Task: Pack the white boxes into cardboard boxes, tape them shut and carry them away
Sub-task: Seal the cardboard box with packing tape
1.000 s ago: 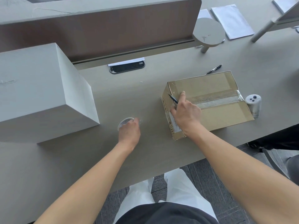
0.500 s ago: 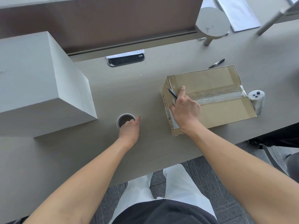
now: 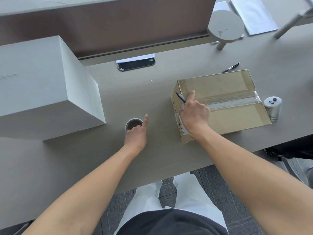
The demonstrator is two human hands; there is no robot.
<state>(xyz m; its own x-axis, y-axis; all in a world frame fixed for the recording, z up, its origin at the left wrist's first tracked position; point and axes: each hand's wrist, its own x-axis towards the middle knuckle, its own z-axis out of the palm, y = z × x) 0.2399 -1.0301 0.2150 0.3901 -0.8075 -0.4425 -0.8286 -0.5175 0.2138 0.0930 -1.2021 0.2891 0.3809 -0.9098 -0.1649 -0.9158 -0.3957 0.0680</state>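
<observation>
Two boxes sit on the desk (image 3: pixel 169 158), and we take them from the left. The big white box (image 3: pixel 42 85) stands at the far left, closed and well apart from either hand. Just right of it lies the roll of clear tape (image 3: pixel 133 124), flat on the desk; our left hand (image 3: pixel 135 136) rests at its near edge, the index finger stretched out past the rim and the other fingers loosely bent against the roll, not yet gripping it, as far as we can see.

Further right is the cardboard box (image 3: pixel 225 92), flaps down with a strip of tape (image 3: pixel 233 101) along the centre seam. Our right hand (image 3: pixel 194 114) sits on its left end, pinching a dark pen (image 3: pixel 181 97) with the tip over the left edge, while the index finger presses the tape end flat.

We judge the step to be cutting or finishing the tape at that end. To do it well, we keep the index finger firm on the strip so it cannot lift, pierce right at the box edge, then rub the tail down over the side.

Right of the box stands a small white cylinder with dark buttons (image 3: pixel 273 107); another pen (image 3: pixel 231 67) lies behind.
</observation>
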